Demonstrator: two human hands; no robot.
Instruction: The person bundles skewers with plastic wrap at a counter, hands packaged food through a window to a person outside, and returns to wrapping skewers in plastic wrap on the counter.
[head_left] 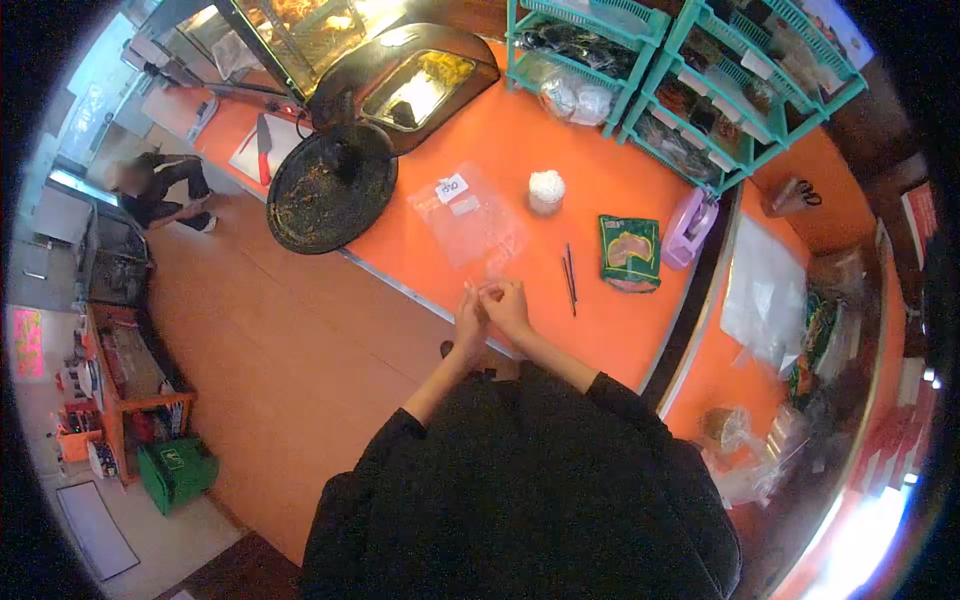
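Note:
My left hand (470, 315) and my right hand (507, 308) meet over the near edge of the orange counter, fingers pinched together. What lies between the fingertips is too small to make out. Just beyond them lies a clear plastic bag (485, 228) with a white handwritten label (452, 188) on it. Its near end reaches close to my fingers, but I cannot tell whether they touch it. To the right are thin dark sticks or pens (570, 280), a green packet (630, 255), a cup with a white top (546, 191) and a purple tape dispenser (690, 228).
A round dark tray (335, 195) overhangs the counter's left edge, near a red-handled knife (264, 150) on a white board. Green tiered baskets (690, 115) stand at the back right. A person (165, 190) crouches or sits at the far left.

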